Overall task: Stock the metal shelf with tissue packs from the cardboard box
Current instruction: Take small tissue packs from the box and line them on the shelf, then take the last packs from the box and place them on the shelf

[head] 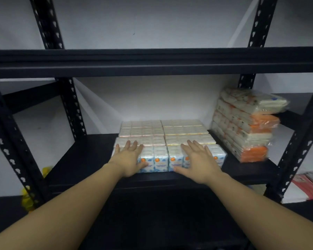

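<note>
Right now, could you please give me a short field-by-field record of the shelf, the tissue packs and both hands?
shelf: black metal shelf, middle level in use
flat block: tissue packs laid in rows at the centre, front row showing blue and orange labels
side stack: bagged tissue bundles piled at the right end
left hand: left hand open, fingers spread on the front-left packs
right hand: right hand open, fingers spread on the front-right packs
cardboard box: not in view

The metal shelf (79, 159) is black, its uprights patterned with punched holes. The front tissue packs (161, 160) are white with pale blue print and orange dots. The stacked packs (242, 127) at right alternate cream and orange. The wall (152, 24) is grey-white.
</note>
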{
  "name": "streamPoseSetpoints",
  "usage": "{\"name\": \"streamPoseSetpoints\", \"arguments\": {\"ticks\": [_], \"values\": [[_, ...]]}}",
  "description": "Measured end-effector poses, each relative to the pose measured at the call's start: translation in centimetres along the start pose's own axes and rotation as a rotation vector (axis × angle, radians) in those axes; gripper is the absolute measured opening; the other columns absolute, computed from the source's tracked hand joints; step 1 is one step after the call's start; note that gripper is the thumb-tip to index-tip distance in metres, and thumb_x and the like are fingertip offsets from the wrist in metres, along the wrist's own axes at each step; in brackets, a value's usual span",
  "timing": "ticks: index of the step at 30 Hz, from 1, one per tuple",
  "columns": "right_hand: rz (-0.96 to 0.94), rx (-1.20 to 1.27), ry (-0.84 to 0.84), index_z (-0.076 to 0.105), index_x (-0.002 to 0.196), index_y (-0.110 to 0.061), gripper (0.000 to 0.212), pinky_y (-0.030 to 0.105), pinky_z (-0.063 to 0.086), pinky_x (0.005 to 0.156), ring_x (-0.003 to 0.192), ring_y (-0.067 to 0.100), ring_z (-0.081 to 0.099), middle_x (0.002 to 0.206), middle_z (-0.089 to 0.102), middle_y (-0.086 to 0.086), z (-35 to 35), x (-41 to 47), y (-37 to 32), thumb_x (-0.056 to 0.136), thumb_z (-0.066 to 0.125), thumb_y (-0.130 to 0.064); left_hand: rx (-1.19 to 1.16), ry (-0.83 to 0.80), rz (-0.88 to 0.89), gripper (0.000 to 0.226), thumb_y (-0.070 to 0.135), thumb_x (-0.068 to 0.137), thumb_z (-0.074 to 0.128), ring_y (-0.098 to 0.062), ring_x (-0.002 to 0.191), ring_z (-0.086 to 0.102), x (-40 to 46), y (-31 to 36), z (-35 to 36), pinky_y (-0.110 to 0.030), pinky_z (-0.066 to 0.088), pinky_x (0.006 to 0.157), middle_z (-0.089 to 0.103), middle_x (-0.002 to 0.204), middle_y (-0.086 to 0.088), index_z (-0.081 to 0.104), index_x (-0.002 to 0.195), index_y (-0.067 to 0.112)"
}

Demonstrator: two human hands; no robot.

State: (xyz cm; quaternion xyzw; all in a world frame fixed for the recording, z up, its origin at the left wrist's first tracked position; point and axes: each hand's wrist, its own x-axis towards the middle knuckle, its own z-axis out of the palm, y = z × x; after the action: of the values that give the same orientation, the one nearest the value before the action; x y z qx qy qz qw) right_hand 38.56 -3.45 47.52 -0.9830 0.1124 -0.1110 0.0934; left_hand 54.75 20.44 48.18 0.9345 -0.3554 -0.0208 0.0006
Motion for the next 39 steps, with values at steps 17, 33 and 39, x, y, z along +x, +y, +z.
{"name": "streamPoseSetpoints", "arguments": {"ticks": [17,33,39], "values": [[-0.138,0.159,-0.075,0.032,0.162,-0.029,0.081,0.039,0.016,0.128,0.158,0.015,0.017,0.170,0.025,-0.007,5.4,-13.0,3.3,0.095,0.053,-0.069,-0.259,0.148,-0.072,0.084,0.058,0.101,0.052,-0.016,0.159,-0.009,-13.5,10.3,8.4,-0.042,-0.004,0.127,-0.003,0.174,0.001,0.009,0.166,0.028],[0.112,0.281,-0.504,0.043,0.155,-0.022,0.079,0.042,0.045,0.109,0.137,0.025,0.048,0.149,0.052,0.002,23.3,-25.3,1.6,0.091,0.064,-0.063,-0.468,-0.221,-0.162,0.077,0.055,0.095,0.063,-0.021,0.135,0.045,-23.1,8.6,29.7,-0.035,0.047,0.105,0.044,0.145,0.000,0.034,0.158,0.022],[0.298,0.301,-0.610,0.047,0.151,-0.023,0.076,0.037,0.050,0.102,0.131,0.024,0.053,0.146,0.056,0.004,30.5,-29.2,0.6,0.088,0.070,-0.058,-0.556,-0.360,-0.188,0.086,0.077,0.080,0.046,-0.025,0.126,0.056,-25.4,5.7,38.6,-0.042,0.050,0.101,0.052,0.139,-0.002,0.047,0.146,0.022]]}}
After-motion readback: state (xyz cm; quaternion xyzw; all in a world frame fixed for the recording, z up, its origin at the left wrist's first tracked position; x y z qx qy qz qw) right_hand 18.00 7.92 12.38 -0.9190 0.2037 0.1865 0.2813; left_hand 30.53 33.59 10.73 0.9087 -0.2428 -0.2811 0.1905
